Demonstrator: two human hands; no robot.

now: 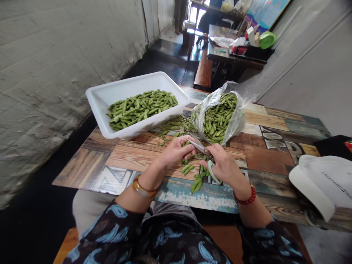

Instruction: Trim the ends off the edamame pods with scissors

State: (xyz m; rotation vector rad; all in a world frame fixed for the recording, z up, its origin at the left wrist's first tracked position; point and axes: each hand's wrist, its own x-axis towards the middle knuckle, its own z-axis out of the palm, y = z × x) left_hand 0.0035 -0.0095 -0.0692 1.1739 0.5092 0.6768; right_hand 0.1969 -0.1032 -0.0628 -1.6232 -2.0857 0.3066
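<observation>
My right hand point(221, 163) grips a pair of scissors point(211, 169) with pale green handles, the blades pointing up and left. Their tips reach the fingers of my left hand point(178, 149), which is closed in a pinch on a green edamame pod, mostly hidden by the fingers. Below the hands, several loose edamame pods point(197, 184) lie on the table. Just beyond them an open clear plastic bag point(239, 124) lies on its side, full of pods point(220, 117). Stem trimmings and bits point(176, 125) are scattered left of the bag.
A white plastic tub point(103, 121) holding many edamame pods point(143, 108) stands at the back left of the patchwork-wood table point(132, 156). A white cap point(320, 181) lies at the right edge. Walls flank both sides. Another table point(222, 33) and a bench point(204, 69) stand beyond.
</observation>
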